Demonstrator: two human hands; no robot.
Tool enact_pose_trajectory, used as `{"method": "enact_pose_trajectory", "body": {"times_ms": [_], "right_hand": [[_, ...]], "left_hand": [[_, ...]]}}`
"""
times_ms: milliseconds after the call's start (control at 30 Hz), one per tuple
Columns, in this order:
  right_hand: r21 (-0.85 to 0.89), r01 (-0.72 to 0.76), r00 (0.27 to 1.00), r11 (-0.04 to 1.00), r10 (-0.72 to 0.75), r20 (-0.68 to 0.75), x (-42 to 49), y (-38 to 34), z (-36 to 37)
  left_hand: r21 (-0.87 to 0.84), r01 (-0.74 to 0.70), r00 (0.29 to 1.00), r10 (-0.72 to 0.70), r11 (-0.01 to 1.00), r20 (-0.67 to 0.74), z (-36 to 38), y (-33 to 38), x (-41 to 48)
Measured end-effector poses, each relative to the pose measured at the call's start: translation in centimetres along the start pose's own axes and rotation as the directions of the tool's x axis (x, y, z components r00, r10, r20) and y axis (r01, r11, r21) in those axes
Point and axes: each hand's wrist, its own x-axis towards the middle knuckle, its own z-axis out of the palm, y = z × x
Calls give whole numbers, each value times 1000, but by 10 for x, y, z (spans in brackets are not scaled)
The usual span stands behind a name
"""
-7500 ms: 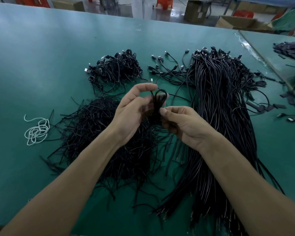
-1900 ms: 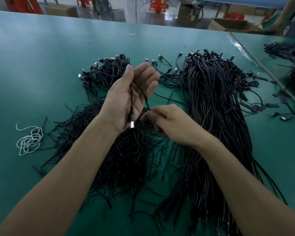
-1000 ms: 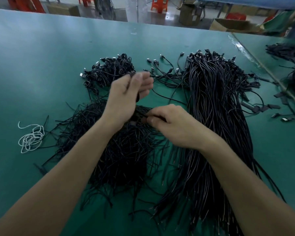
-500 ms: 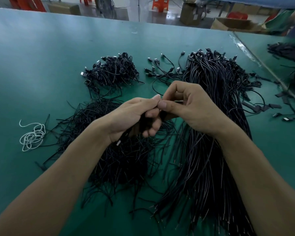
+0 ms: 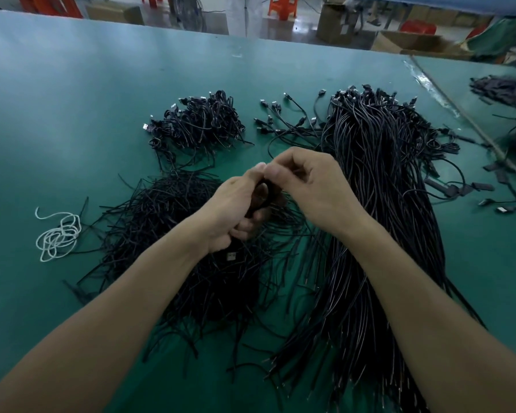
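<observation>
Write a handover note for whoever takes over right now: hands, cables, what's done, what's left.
Left hand grips a coiled black cable; a plug shows just below it.
Right hand pinches the coil's top, against the left fingertips. Whether a tie is on cannot be seen.
Done: pile of coiled cables beyond the hands, to the left.
Left: long bundle of straight cables on the right.
Under the hands lie short black strands.

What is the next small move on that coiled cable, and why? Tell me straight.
Probably finish binding the coiled cable before setting it down: the left hand grips it, its plug dangling below, while the right hand pinches at its top. Any tie is hidden.
</observation>
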Motion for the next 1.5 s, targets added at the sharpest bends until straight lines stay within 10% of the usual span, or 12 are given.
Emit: {"method": "enact_pose_trajectory", "body": {"times_ms": [133,300,667,933,1167,1333,1500], "right_hand": [[-289,-225,952,931,274,140,-9,25,-6],[-800,1,804,601,475,358,-17,46,-9],[-724,-141,814,675,496,303,-14,26,-25],[-60,-110,993,992,106,-56,-6,-8,-14],[-118,64,997,991,-58,47,-16,-25,0],[-33,-73,993,997,70,-100,-19,-23,6],[-296,-4,995,955,-25,-96,-22,-26,14]], "left_hand": [[-66,-41,983,28,997,-182,-16,-7,3],[-149,-68,959,23,986,-282,-22,-6,5],[-92,-186,940,150,978,-307,-20,1,0],[-22,-281,957,278,959,-80,1,11,-9],[-52,-334,930,320,941,-180,5,14,-13],[-115,-398,902,365,910,-232,6,13,-12],[-74,-397,881,357,915,-310,7,12,-8]]}}
